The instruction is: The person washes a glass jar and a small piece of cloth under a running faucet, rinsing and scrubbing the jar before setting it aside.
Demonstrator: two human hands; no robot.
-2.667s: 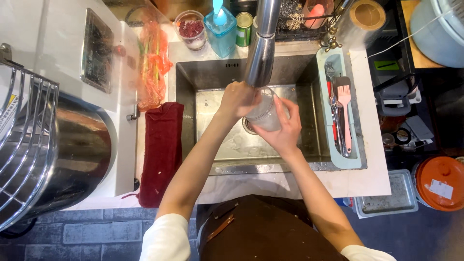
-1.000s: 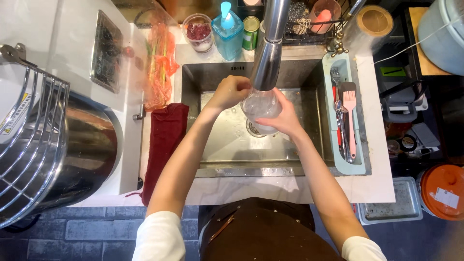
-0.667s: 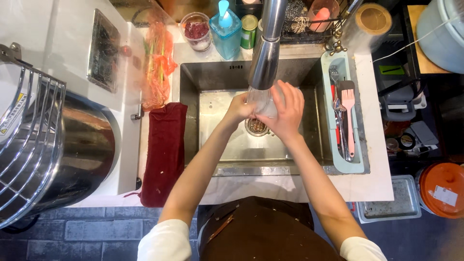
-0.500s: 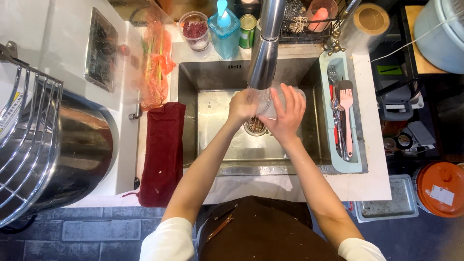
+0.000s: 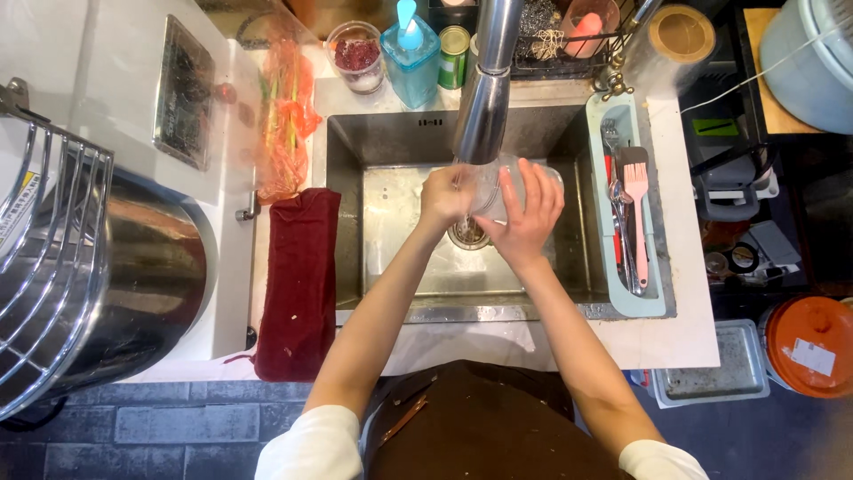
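Over the steel sink [image 5: 391, 142], a clear glass container [image 5: 487, 185] sits under the end of the steel faucet [image 5: 482, 107]. My right hand [image 5: 526, 213] wraps around its outside from the right. Fingers of my left hand [image 5: 446, 196] are on the container's left rim or inside it; the faucet hides part of that contact. The drain [image 5: 468, 234] lies just below both hands.
A dark red towel [image 5: 298, 280] hangs left of the sink. A pale tray [image 5: 653, 298] with utensils and a pink brush [image 5: 636, 204] sits at the right. Soap bottle [image 5: 411, 49], jar [image 5: 355, 55] and can [image 5: 454, 52] stand behind. A large steel bowl [image 5: 133, 267] fills the left.
Both hands stayed under the faucet with the container. My right hand rotated around it, fingers now spread over its right side, and my left hand shifted down to its left rim.
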